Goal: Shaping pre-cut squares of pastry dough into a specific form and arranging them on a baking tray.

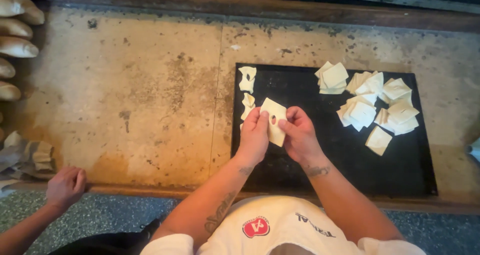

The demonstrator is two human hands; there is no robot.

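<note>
Both hands hold one pale square of dough [274, 122] with a small slit near its middle, above the left part of a black baking tray [320, 170]. My left hand [253, 137] grips its left edge and my right hand [299, 136] grips its right edge. Two twisted dough pieces [247, 78] lie at the tray's left edge, one behind the other. A heap of several flat dough squares [372, 107] covers the tray's right half.
The tray rests on a worn, stained stone counter [150, 100] with a wooden front edge. Baked loaves [15, 35] line the far left. Another person's hand [66, 185] rests on the counter's front edge at lower left, near crumpled paper [30, 157].
</note>
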